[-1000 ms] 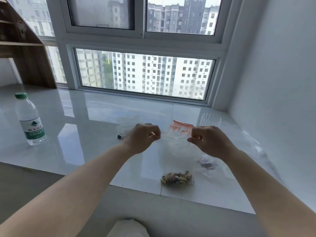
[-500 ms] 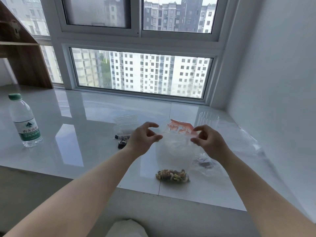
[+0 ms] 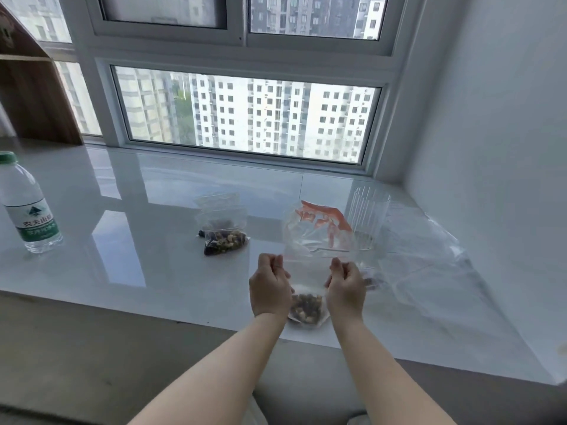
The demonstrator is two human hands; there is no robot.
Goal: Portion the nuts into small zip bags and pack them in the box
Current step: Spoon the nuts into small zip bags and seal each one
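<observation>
Item one: small zip bag (image 3: 310, 271), clear plastic, held upright between my two hands over the near edge of the white sill (image 3: 147, 271). A clump of mixed nuts (image 3: 306, 305) sits in its bottom corner, just above the sill surface.

Item two: my left hand (image 3: 270, 286), fingers curled, pinching the bag's left edge.

Item three: my right hand (image 3: 345, 286), fingers curled, pinching the bag's right edge.

Item four: a larger clear bag with red print (image 3: 319, 228), standing just behind the held one.

Item five: a second filled zip bag (image 3: 224, 231), lying on the sill to the left, apart from my hands.

Item six: a ribbed clear cup (image 3: 368, 219), right of the printed bag, with loose plastic film (image 3: 429, 256) beside it.

Item seven: a water bottle (image 3: 29, 204), upright, far left.
</observation>
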